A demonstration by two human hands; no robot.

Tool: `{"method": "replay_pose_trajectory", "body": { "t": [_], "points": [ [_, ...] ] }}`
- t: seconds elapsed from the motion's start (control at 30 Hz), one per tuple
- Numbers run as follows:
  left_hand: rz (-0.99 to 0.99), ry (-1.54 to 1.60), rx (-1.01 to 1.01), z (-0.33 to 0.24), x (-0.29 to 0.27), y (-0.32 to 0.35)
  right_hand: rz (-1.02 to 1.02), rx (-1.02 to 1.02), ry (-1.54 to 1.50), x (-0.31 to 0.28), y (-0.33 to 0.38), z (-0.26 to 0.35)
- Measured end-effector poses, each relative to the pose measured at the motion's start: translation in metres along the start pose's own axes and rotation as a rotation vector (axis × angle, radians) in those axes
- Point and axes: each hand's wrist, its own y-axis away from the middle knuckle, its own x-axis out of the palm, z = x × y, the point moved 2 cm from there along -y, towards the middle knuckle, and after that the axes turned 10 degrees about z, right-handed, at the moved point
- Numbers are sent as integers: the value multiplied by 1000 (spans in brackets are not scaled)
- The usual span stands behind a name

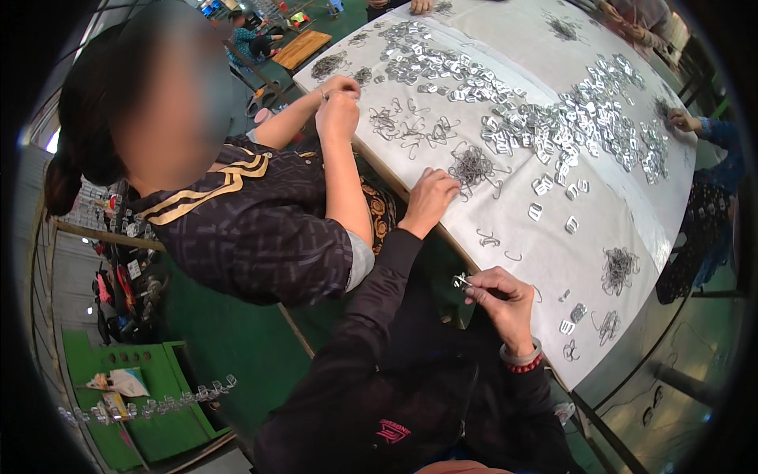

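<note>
My right hand (505, 304), with a red bead bracelet and a pale bangle at its wrist, pinches a small shiny metal buckle (460, 281) in front of the table edge. Whether a wire hook is joined to that buckle is too small to tell. My left hand (430, 201) rests at the table's near edge, its fingers bent together against a tangled pile of thin wire hooks (472, 166). What its fingertips grip, if anything, is hidden. A few loose wire hooks (489, 238) lie between my hands on the white tabletop (513, 213).
A large heap of flat metal buckles (568, 126) spreads over the table, with more wire hooks (620, 268) at right. Close on my left sits a co-worker (253, 221), hands over the table. Other people's hands (683, 120) work at the far sides. Linked buckles (158, 404) hang at lower left.
</note>
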Motion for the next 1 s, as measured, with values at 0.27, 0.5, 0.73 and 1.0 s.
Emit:
{"method": "replay_pose_trajectory", "body": {
  "t": [0.27,0.5,0.73,1.0],
  "points": [
    [-81,1,-64,4,11,-4,-15,-32,8,2,4,0],
    [-132,408,-197,-42,-31,32,-76,-26,63,4,13,-9],
    [-17,774,4,-128,-79,113,-211,-32,4,10,12,-18],
    [-212,629,9,-140,-57,130,-287,-87,21,14,21,-9]
  ]
}}
